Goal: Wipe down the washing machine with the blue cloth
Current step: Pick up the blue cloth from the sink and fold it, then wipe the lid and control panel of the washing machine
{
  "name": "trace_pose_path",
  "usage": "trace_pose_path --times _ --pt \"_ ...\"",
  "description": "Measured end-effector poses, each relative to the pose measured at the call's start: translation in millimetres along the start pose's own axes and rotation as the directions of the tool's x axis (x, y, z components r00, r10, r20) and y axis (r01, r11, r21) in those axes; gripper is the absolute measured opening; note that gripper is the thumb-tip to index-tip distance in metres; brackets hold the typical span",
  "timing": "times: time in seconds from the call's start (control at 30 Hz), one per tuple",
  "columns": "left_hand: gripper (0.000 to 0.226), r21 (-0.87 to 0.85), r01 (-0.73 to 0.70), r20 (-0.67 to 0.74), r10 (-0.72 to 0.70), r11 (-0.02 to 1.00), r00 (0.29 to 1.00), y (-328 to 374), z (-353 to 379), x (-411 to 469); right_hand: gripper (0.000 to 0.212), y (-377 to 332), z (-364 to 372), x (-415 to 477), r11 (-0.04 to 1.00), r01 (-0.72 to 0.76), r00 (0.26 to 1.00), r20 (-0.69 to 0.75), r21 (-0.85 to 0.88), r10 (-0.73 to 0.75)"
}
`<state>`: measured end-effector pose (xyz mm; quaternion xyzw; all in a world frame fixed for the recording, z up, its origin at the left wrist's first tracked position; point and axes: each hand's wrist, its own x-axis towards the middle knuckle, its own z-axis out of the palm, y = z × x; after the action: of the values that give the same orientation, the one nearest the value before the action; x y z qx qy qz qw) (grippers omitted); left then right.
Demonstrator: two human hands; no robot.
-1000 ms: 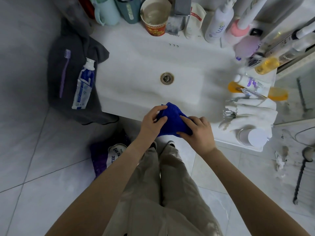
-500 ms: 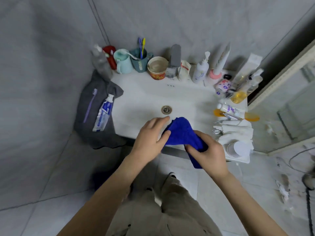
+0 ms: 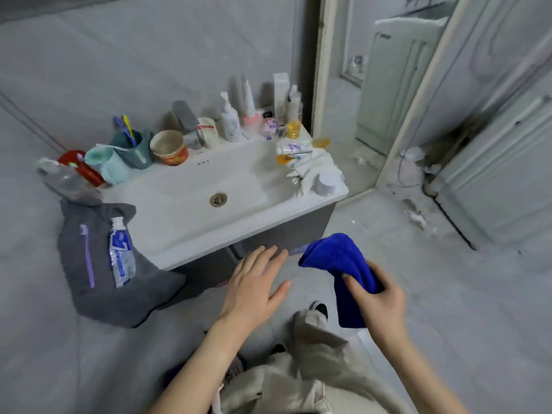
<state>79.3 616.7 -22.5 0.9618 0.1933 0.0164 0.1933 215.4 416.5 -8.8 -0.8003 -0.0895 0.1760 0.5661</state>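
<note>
Between the curled fingers of the right hand, the blue cloth hangs bunched: soft, light, floppy (likely best held mid-fold, as now). Just beside them, the left hand is empty, fingers spread apart.

Nothing reads clearly: print on the toothpaste tube left of the sink and on the pump bottle behind it is blurred.

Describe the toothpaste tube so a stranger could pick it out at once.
Start at the white sink. A grey towel drapes over its left end, and the toothpaste tube lies on that towel. It is the flat blue-and-white tube with a white cap, just right of the thin purple toothbrush.
</note>
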Motion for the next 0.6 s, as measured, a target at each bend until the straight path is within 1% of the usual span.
trace_pose_path --times 0.07,0.13,0.2,0.3,0.43,0.6 --pt "0.060 -0.005 -0.117 0.028 0.117 0.993 0.993 24.2 4.8 6.2 0.030 9.2 -29.6 -19.5 1.000 -0.029 0.994 -0.103 0.007 0.029" --pt "0.057 -0.024 -0.238 0.022 0.239 0.971 0.971 53.5 10.5 18.0 0.033 13.2 -61.2 -35.6 0.999 -0.046 0.974 -0.219 0.022 0.050" --pt "0.055 -0.060 -0.351 0.009 0.352 0.934 0.936 89.7 17.1 31.0 0.035 19.5 -94.4 -49.0 0.996 -0.058 0.941 -0.329 0.062 0.076" --pt "0.054 -0.097 -0.505 0.019 0.509 0.858 0.861 154.7 32.4 45.6 0.034 33.6 -149.0 -67.0 0.993 -0.072 0.881 -0.461 0.097 0.109" --pt "0.055 -0.149 -0.619 0.097 0.634 0.771 0.767 253.2 75.3 55.6 0.033 63.9 -228.7 -93.2 0.988 -0.080 0.781 -0.607 0.133 0.145" --pt "0.053 -0.218 -0.719 0.151 0.751 0.660 0.643 384.0 150.9 48.0 0.024 119.5 -344.5 -130.6 0.961 -0.113 0.632 -0.729 0.251 0.264"
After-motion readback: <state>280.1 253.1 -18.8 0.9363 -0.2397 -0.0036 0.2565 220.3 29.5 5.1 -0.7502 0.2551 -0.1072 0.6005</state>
